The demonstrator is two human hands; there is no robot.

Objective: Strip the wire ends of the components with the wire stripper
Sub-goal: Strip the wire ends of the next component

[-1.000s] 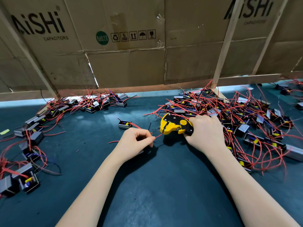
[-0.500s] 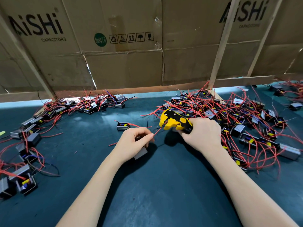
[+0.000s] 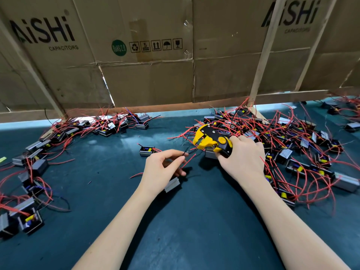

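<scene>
Green mat (image 3: 194,221): left hand (image 3: 161,170) pinches one wire (image 3: 186,152); right hand (image 3: 243,158) grips one wire stripper (image 3: 212,141).

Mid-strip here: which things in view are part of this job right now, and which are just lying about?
In the job:
- wire stripper, gripped by the right hand
- black wire, pinched by the left hand
- grey component under that hand
- right pile of red-wired components

Lying about:
- left pile
- lone component
- cardboard wall
- green mat
</scene>
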